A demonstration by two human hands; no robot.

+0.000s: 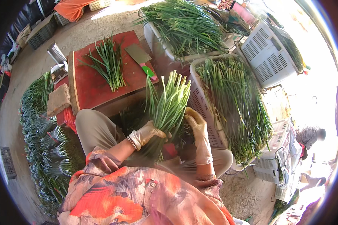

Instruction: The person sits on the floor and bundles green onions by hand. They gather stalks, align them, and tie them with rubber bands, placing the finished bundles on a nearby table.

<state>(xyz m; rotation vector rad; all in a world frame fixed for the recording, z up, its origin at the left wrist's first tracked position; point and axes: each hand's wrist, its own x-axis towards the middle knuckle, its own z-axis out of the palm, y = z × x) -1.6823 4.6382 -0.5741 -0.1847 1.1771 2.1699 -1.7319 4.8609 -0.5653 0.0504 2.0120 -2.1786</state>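
Observation:
In a pale glove, my left hand point(148, 135) is closed round a bunch of green leafy stalks, like garlic chives point(170, 108), with the pale cut ends pointing away from me. My gloved right hand point(197, 123) is beside the bunch on its right, fingers bent; whether it touches a stalk is unclear. Beyond them, on a red board point(87, 84), lies a smaller bunch of the same greens point(109, 64). A cleaver point(139, 54) with a pink and green handle rests at the board's right.
White plastic crates point(195, 87) heaped with greens stand to the right and ahead. Tied bundles point(49, 146) cover the floor at left. A brick point(58, 99) and a metal cup point(56, 53) are by the board's left edge. A person in a patterned hat point(307, 136) is at far right.

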